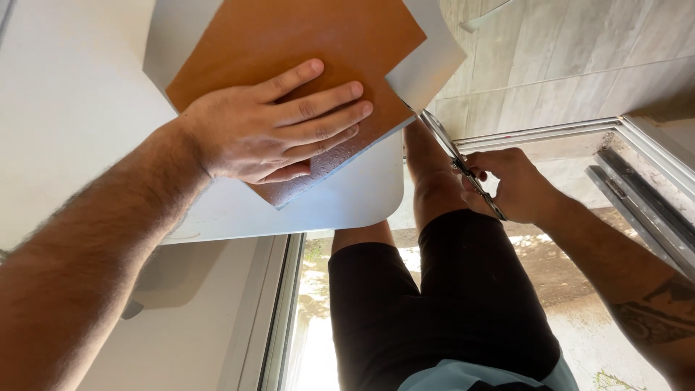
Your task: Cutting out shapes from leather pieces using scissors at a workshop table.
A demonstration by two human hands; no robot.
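Note:
My left hand lies flat, fingers spread, on a brown sheet of leather-like material with a grey underside. The sheet rests on a white table and sticks out past its rounded corner. My right hand grips a pair of metal scissors. Their blades meet the sheet's edge just past the table corner.
My legs in black shorts stand below the table edge. Grey floor tiles lie beyond, and a metal sliding-door track runs at the right. A white-framed panel is under the table.

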